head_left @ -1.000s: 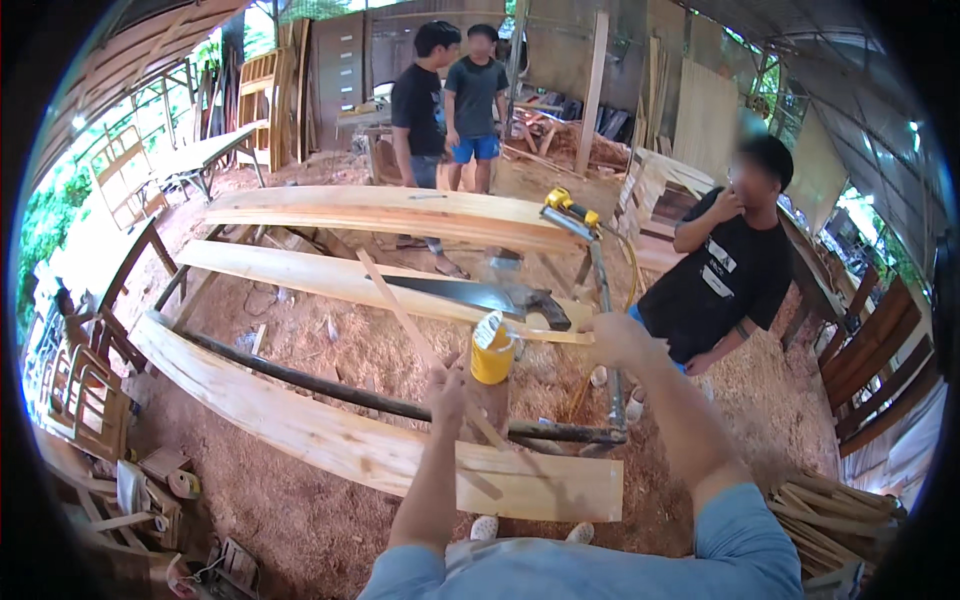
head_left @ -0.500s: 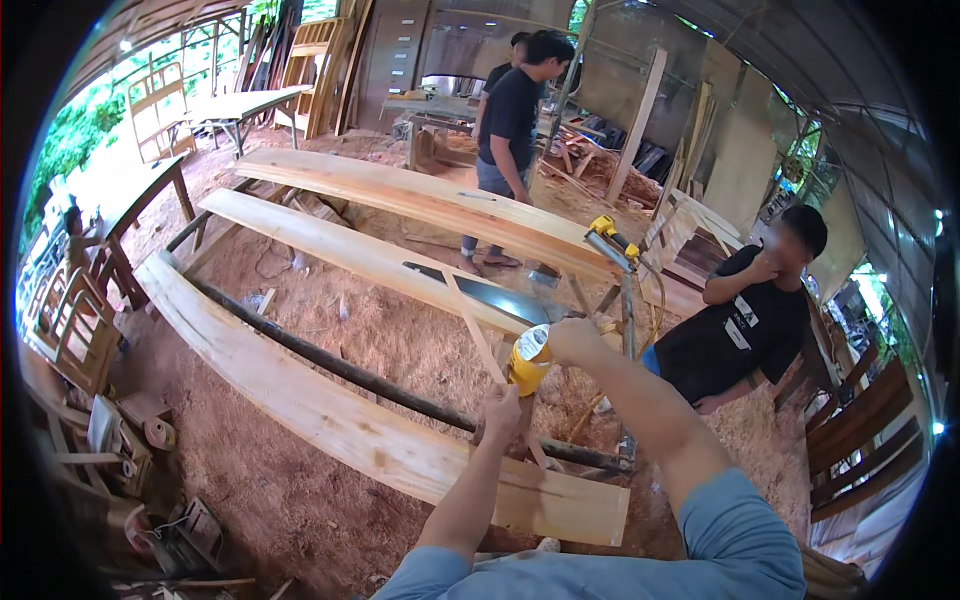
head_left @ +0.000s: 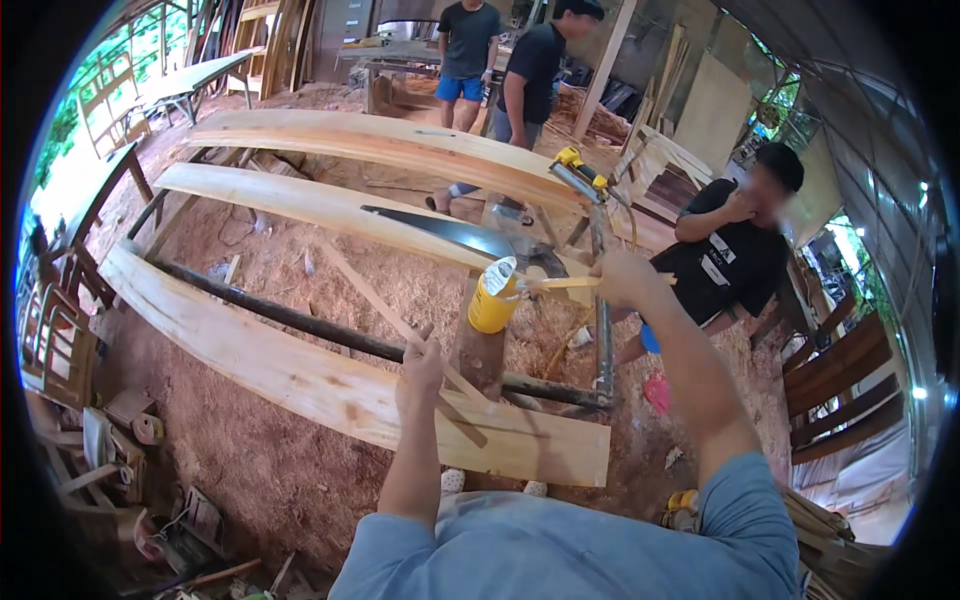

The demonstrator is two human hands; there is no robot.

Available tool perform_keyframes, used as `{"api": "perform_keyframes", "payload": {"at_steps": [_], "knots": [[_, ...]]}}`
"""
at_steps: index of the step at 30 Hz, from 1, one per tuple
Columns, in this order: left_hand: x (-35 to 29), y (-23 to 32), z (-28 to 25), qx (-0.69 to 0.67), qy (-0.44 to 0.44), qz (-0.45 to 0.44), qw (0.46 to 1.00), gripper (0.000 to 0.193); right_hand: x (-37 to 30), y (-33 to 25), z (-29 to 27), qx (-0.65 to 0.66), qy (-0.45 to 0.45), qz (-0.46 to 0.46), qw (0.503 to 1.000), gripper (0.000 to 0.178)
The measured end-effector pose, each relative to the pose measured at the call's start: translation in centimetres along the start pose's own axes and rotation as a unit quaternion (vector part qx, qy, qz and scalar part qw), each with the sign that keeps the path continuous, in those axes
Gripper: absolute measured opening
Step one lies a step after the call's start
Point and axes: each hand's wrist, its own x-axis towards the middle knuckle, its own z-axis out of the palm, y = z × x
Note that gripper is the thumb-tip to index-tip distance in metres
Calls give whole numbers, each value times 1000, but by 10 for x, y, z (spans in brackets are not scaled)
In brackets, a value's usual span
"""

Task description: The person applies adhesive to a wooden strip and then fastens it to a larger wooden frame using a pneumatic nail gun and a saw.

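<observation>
My left hand (head_left: 422, 368) is closed around a thin, narrow wooden strip (head_left: 365, 287), which slants over the nearest long board (head_left: 300, 385). In my right hand (head_left: 630, 280) is a light wooden stick (head_left: 560, 283), held level. Its whitish end is beside the rim of a yellow container (head_left: 490, 305), though I cannot tell whether they touch. White material shows in the container's open top. The container is upright on a short brown wooden piece (head_left: 478, 362), between my hands. I cannot make out whether the whitish end is bristles or a coating.
Two more long boards (head_left: 300, 195) (head_left: 330, 140) lie across a dark frame (head_left: 280, 312). A handsaw (head_left: 440, 228) rests on the middle board. A yellow nail gun (head_left: 580, 170) is at the far right corner. One person (head_left: 735, 245) stands at right; two others (head_left: 530, 80) (head_left: 467, 50) stand beyond the boards.
My right hand has moved right, away from the container's top, bringing the stick into sight. My left hand and its strip are now left of the container. A person at the back has stepped into fuller view.
</observation>
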Motion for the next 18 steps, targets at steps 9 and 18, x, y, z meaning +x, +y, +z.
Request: {"api": "perform_keyframes", "payload": {"at_steps": [9,18], "knots": [[-5,-20,21,-32,-57,9,998,31,-37,-1,69,73,-8,54,996,29],[-29,-45,141,-80,14,56,995,10,-44,-47,19,69,71,54,994,28]]}}
